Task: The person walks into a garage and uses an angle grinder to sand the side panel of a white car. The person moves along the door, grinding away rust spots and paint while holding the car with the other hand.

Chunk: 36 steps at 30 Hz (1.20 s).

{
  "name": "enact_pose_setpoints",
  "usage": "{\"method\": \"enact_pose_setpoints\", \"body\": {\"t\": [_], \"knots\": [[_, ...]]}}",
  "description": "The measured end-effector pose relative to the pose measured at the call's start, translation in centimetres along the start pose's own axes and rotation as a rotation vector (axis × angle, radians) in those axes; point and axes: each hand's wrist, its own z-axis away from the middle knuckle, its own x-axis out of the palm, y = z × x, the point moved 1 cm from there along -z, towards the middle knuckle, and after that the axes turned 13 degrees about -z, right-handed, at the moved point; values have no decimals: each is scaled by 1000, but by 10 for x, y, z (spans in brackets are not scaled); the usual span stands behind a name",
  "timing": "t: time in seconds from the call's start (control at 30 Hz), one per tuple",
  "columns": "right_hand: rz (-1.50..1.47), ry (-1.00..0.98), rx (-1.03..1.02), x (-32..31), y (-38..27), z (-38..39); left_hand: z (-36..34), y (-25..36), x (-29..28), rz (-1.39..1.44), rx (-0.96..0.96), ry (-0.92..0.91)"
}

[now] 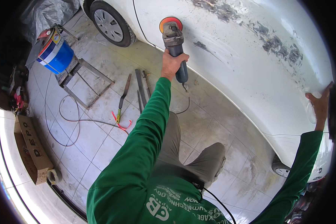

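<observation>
Power tool: a dark grey, long-bodied power tool [177,52], in the left hand; its head points away from the person, toward the car side.
Disc: a round orange-red disc [170,20] at the tool's head, beyond the left hand, facing the car; whether it touches the surface cannot be told.
Left hand: the left hand [174,62], closed around the tool's body, thumb on the right.
Right hand: the right hand [320,104], open, thumb spread, laid against the bodywork well to the right of the left hand.
Car side: a white painted metal car side [246,86], between and beyond both hands, with dark, rough scraped patches [282,46] to the right of the tool.
Near wheel: a black tyre with a silver-grey wheel cover [110,24], beyond and left of the left hand.
Bucket: a blue-and-white cylindrical bucket [59,56], left of the left hand, on a grey metal-framed stand [86,84].
Floor tools: a long dark blade with a yellow-green handle [124,99] and long dark flat bars [140,86], lying left of and nearer than the left hand.
Carton: an open brown cardboard box [33,149], far left of the left hand, nearer the person.
Floor: pale, stained square tiles [198,130], below both hands.
</observation>
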Motion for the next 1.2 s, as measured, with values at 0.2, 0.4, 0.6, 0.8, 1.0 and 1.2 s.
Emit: {"method": "enact_pose_setpoints", "body": {"t": [0.2, 0.4, 0.6, 0.8, 1.0, 1.2], "knots": [[55, 65, 64, 2, -7, 7, 52, 2, 71, -324, 186, -258], [53, 99, 80, 5, -11, 14, 74, 14, 103, -383, 258, -340], [41, 137, 95, 5, -16, 13, 9, 26, 26, -102, 93, -83], [57, 157, 115, 9, -20, 13, 17, 45, 40, -22, 64, -110], [79, 124, 110, 3, -23, 17, 78, 58, 118, -458, 278, -398], [85, 167, 74, 9, -11, 21, 45, 48, 88, -280, 208, -310]]}}
